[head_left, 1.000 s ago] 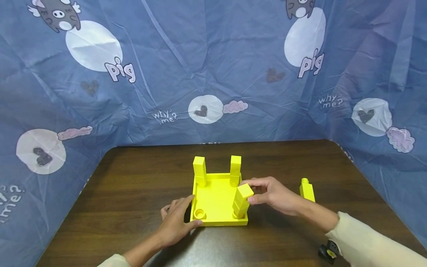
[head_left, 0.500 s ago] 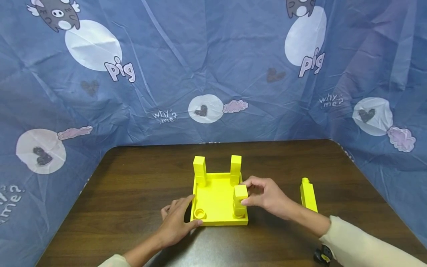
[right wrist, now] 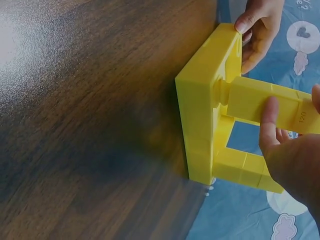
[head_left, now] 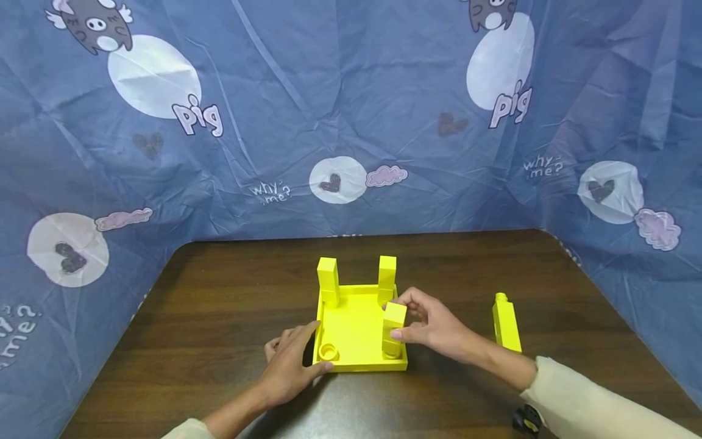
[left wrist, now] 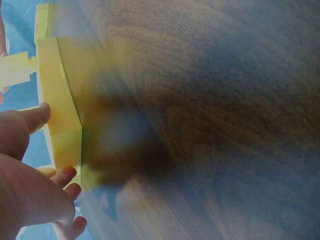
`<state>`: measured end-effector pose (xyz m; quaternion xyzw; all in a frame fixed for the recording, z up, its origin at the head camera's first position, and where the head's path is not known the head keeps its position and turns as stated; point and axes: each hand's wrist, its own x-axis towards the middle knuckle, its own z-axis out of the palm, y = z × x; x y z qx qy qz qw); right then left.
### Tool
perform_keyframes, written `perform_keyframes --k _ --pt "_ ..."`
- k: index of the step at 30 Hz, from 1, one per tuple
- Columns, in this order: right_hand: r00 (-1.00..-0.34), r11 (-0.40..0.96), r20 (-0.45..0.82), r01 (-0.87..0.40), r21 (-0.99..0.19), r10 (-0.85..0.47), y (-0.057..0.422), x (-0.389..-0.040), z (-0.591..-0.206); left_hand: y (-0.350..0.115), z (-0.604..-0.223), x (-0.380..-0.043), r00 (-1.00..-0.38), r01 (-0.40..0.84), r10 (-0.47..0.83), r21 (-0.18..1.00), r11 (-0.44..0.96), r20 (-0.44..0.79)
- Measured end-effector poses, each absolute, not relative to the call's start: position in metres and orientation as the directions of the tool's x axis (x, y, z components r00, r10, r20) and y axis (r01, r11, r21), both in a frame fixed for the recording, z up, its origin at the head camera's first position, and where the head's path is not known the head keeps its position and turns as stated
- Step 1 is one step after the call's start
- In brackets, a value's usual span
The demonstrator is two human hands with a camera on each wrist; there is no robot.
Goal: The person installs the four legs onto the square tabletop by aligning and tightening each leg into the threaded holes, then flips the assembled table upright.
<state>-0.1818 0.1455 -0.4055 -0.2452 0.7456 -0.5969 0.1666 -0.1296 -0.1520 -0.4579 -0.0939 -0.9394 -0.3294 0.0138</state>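
My right hand (head_left: 436, 329) pinched a post (head_left: 395, 312), probably light, stiff, best held midway; my left hand (head_left: 290, 370) gripped the tray (head_left: 368, 367).

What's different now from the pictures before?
The right hand has shifted a little to the left, and so has the top of the yellow post it holds. That post leaned right before; now it's more upright and has turned a bit. Nothing was let go. The left hand stays on the tray, and the far-left post, far-right post and loose post haven't moved.
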Motion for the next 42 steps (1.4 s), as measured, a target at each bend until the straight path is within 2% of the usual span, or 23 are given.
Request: perform_keyframes --k 6,14,18,23,30,37,42 --pt "-0.794 0.137 0.086 -0.209 -0.968 -0.602 0.147 -0.185 -0.406 -0.152 -0.458 -0.13 -0.982 0.183 0.169 0.617 0.766 0.082" --pt "-0.768 0.231 0.149 -0.362 -0.903 -0.623 0.148 -0.189 -0.403 -0.152 -0.457 -0.129 -0.981 0.187 0.172 0.62 0.762 0.085" --pt "-0.783 0.221 0.18 -0.376 -0.9 -0.596 0.146 -0.19 -0.406 -0.151 -0.457 -0.129 -0.981 0.19 0.175 0.621 0.76 0.086" --pt "-0.811 0.273 0.209 -0.408 -0.871 -0.546 0.141 -0.191 -0.412 -0.151 -0.456 -0.129 -0.981 0.19 0.178 0.626 0.757 0.083" --pt "-0.843 0.319 0.182 -0.379 -0.869 -0.506 0.135 -0.189 -0.417 -0.151 -0.456 -0.129 -0.982 0.182 0.176 0.623 0.761 0.072" --pt "-0.785 0.287 0.22 -0.449 -0.846 -0.578 0.145 -0.192 -0.413 -0.15 -0.457 -0.129 -0.981 0.186 0.174 0.622 0.761 0.081" --pt "-0.753 0.287 0.198 -0.46 -0.84 -0.627 0.155 -0.195 -0.402 -0.151 -0.457 -0.129 -0.981 0.193 0.171 0.618 0.762 0.096"
